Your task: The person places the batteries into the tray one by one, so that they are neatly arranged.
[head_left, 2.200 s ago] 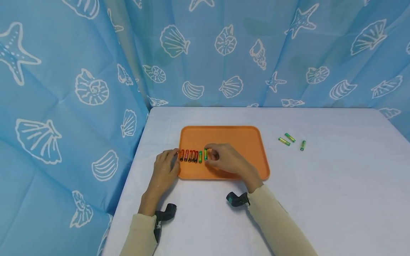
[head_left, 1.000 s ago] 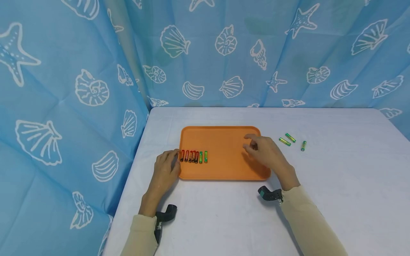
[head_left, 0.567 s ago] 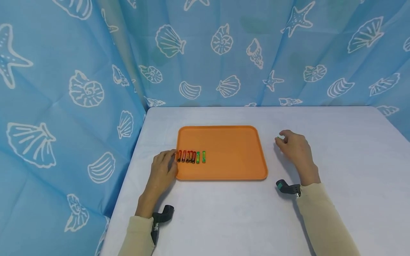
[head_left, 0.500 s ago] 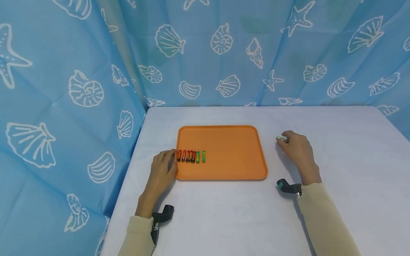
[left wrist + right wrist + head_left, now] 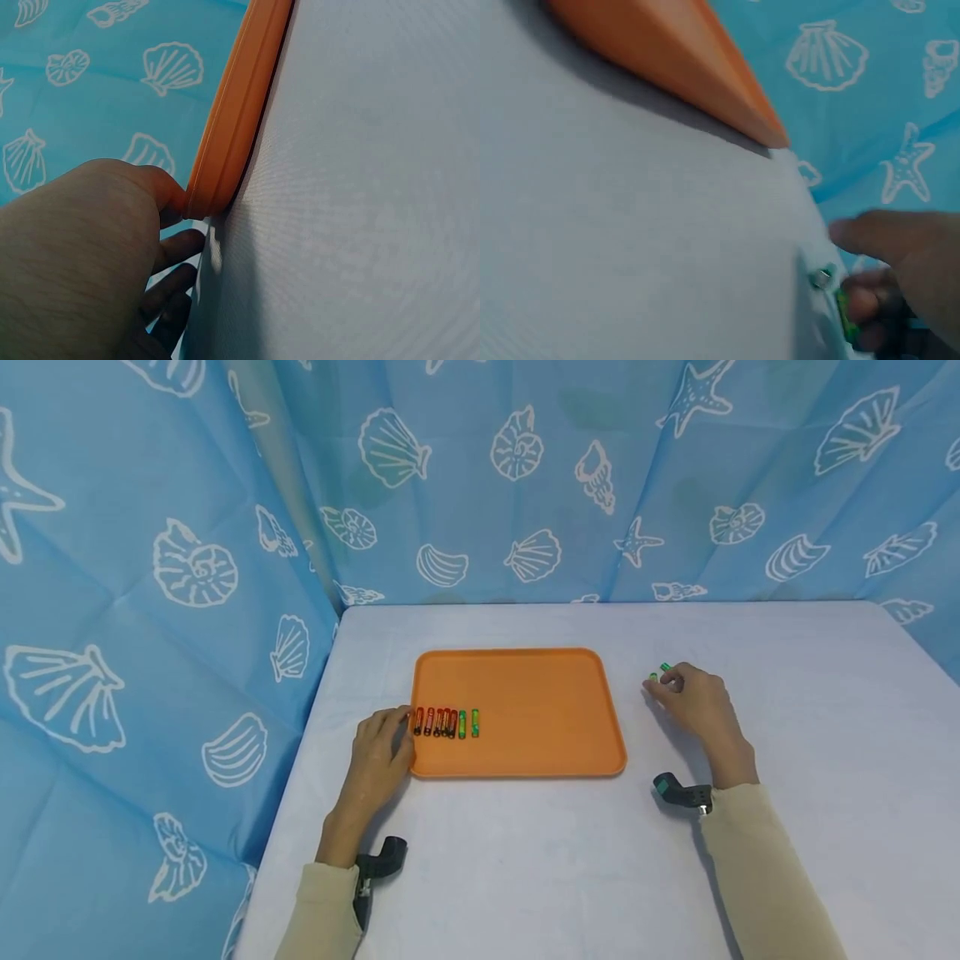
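My left hand [image 5: 377,756] touches the left side of the orange tray [image 5: 536,714]. In the left wrist view one digit meets the tray's end, and the other fingers [image 5: 174,277] hang loosely curled below it. Red-and-black batteries [image 5: 438,723] and two green batteries [image 5: 475,723] lie upright in a row at the tray's left. Right of the tray, my right hand [image 5: 696,700] has curled fingers among more green batteries. One green battery [image 5: 653,677] shows by the thumb tip, another [image 5: 665,667] by the index finger. The hand hides the third; whether any is pinched is unclear.
A white cloth [image 5: 525,860] covers the table. Blue curtains with white shell prints [image 5: 450,485] hang behind and on the left. Black wrist cameras [image 5: 682,792] jut inward from both cuffs.
My right hand has left the green battery on the tray and moved right to the loose green ones, which have shifted and turned at its fingertips. The left hand stays at the tray.
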`<state>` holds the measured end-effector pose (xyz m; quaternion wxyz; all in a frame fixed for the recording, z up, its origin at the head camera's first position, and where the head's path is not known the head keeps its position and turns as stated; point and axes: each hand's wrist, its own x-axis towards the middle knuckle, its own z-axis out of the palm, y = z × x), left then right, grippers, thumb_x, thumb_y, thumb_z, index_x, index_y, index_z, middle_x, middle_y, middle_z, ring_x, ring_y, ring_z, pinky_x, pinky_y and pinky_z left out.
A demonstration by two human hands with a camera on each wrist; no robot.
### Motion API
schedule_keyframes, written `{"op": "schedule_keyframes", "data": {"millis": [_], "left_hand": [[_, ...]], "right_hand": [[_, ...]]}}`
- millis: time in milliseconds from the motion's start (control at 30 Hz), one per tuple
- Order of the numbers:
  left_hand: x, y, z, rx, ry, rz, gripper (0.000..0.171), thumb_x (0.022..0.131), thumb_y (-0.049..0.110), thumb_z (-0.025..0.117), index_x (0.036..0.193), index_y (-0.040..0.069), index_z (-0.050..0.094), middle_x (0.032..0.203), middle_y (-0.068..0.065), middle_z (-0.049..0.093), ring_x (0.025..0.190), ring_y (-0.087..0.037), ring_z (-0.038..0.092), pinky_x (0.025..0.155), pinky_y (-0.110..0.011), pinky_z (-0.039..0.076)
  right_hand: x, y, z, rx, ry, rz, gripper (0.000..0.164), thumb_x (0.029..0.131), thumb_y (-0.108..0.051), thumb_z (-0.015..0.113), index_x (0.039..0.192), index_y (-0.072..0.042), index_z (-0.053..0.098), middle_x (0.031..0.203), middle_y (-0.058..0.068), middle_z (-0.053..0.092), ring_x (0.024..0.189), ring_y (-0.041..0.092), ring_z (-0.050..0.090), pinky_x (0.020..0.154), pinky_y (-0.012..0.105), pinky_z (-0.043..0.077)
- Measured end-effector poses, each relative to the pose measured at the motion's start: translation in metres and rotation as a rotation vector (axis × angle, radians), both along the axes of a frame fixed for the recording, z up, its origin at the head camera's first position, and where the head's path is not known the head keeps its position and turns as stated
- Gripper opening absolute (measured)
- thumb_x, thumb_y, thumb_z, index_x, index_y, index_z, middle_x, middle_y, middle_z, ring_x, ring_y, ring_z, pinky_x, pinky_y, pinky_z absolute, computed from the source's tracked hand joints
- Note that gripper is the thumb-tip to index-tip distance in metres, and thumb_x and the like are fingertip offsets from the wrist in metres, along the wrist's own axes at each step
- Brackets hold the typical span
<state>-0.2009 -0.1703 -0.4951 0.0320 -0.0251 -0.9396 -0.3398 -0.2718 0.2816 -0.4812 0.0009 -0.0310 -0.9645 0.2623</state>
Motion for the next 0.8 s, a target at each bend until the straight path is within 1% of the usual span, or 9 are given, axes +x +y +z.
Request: {"op": "schedule_keyframes", "data": {"millis": [67, 133, 233, 367, 467, 633, 800], "left_hand": [[-0.0004, -0.0004, 0.0007, 0.001, 0.005, -0.004, 0.044, 0.104, 0.022, 0.05, 0.147, 0.012, 0.049, 0.143, -0.01, 0.048, 0.139, -0.03, 0.032, 0.114, -0.051, 0.031], [-0.0007, -0.0005, 0.0009, 0.001, 0.006, -0.005, 0.044, 0.104, 0.022, 0.049, 0.147, 0.012, 0.048, 0.143, -0.011, 0.048, 0.139, -0.03, 0.032, 0.114, -0.051, 0.031], [-0.0006, -0.0003, -0.0002, -0.005, 0.0, -0.002, 0.045, 0.104, 0.023, 0.049, 0.147, 0.013, 0.048, 0.143, -0.01, 0.047, 0.14, -0.029, 0.032, 0.115, -0.051, 0.031], [-0.001, -0.0002, -0.0013, -0.005, -0.002, -0.003, 0.045, 0.104, 0.023, 0.049, 0.147, 0.013, 0.048, 0.143, -0.01, 0.047, 0.14, -0.029, 0.032, 0.115, -0.051, 0.031], [-0.0015, -0.0003, -0.001, -0.005, -0.005, -0.002, 0.045, 0.104, 0.023, 0.049, 0.148, 0.013, 0.047, 0.144, -0.01, 0.046, 0.14, -0.029, 0.031, 0.115, -0.051, 0.031], [-0.0011, -0.0008, -0.0008, 0.0, -0.016, 0.001, 0.045, 0.104, 0.023, 0.049, 0.148, 0.014, 0.047, 0.145, -0.009, 0.045, 0.141, -0.029, 0.03, 0.115, -0.051, 0.031], [-0.0007, 0.0, -0.0002, 0.002, -0.014, -0.004, 0.045, 0.104, 0.023, 0.049, 0.148, 0.013, 0.048, 0.145, -0.01, 0.046, 0.14, -0.03, 0.031, 0.115, -0.052, 0.031]], "right_hand": [[-0.0016, 0.0014, 0.0025, -0.013, -0.025, 0.069, 0.051, 0.097, -0.033, 0.064, 0.132, 0.002, 0.053, 0.089, 0.013, 0.059, 0.073, 0.026, 0.053, 0.062, 0.036, 0.044], [-0.0028, 0.003, 0.0037, -0.02, -0.053, 0.135, 0.058, 0.097, -0.026, 0.065, 0.143, 0.003, 0.044, 0.09, 0.013, 0.058, 0.074, 0.026, 0.052, 0.064, 0.037, 0.044], [-0.0041, 0.0059, 0.0024, -0.021, -0.088, 0.187, 0.06, 0.096, -0.016, 0.062, 0.147, 0.002, 0.038, 0.091, 0.013, 0.057, 0.075, 0.025, 0.051, 0.063, 0.036, 0.043], [-0.0056, 0.0093, -0.0007, -0.024, -0.105, 0.205, 0.056, 0.094, -0.01, 0.056, 0.147, 0.001, 0.04, 0.094, 0.014, 0.056, 0.075, 0.025, 0.05, 0.061, 0.034, 0.043], [-0.0064, 0.0091, -0.0014, -0.021, -0.114, 0.196, 0.053, 0.094, -0.013, 0.056, 0.145, -0.001, 0.043, 0.096, 0.014, 0.056, 0.076, 0.025, 0.05, 0.061, 0.034, 0.043], [-0.006, 0.0072, -0.0001, -0.017, -0.105, 0.178, 0.047, 0.094, -0.018, 0.062, 0.134, 0.003, 0.05, 0.09, 0.012, 0.056, 0.075, 0.024, 0.051, 0.062, 0.034, 0.042], [-0.004, 0.0041, 0.0057, -0.01, -0.057, 0.212, 0.043, 0.091, -0.021, 0.068, 0.125, 0.003, 0.055, 0.086, 0.009, 0.058, 0.071, 0.023, 0.052, 0.06, 0.034, 0.043]]}}
